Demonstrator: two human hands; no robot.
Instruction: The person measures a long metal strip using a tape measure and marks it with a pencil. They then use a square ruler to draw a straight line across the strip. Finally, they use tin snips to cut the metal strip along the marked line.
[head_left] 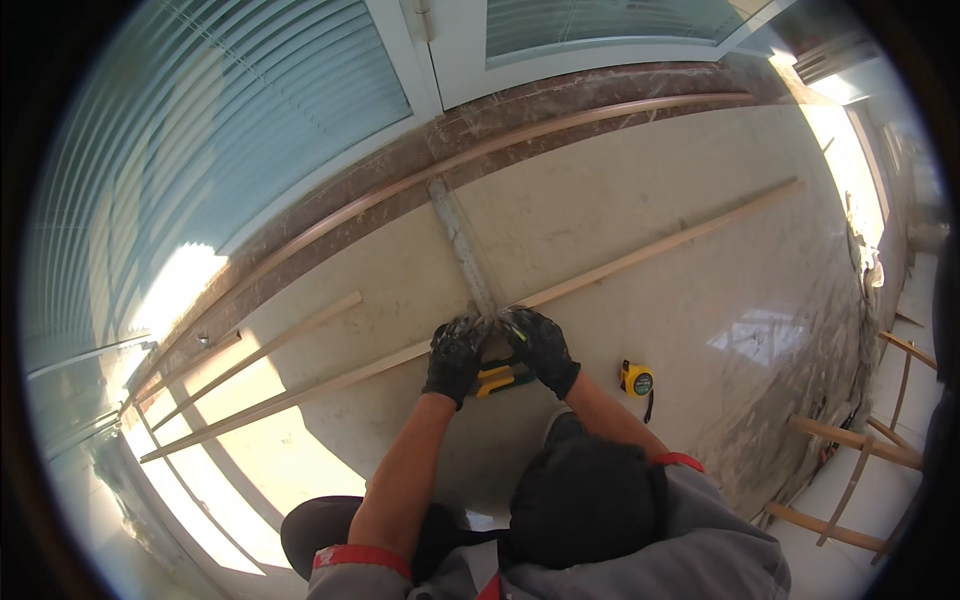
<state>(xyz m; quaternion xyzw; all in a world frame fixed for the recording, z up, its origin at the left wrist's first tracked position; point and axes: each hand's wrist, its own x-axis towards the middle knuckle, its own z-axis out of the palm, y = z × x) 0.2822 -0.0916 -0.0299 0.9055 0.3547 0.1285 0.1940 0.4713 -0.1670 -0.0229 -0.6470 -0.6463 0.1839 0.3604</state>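
Note:
Both my hands wear black gloves and meet close together over a long, thin wooden strip that runs across the pale floor. My left hand is closed around the strip. My right hand has its fingers curled at the same spot, beside a small yellow-green bit; what they hold is hidden. From between my fingertips a flat grey strip reaches away toward the door sill. Just below the hands lies a tool with a yellow-and-black handle; its other parts are covered.
A yellow-and-black tape measure lies right of my arm. A shorter wooden strip rests at left, a long one along the brown stone sill. White-framed glass doors stand beyond. Wooden pieces lie at the far right.

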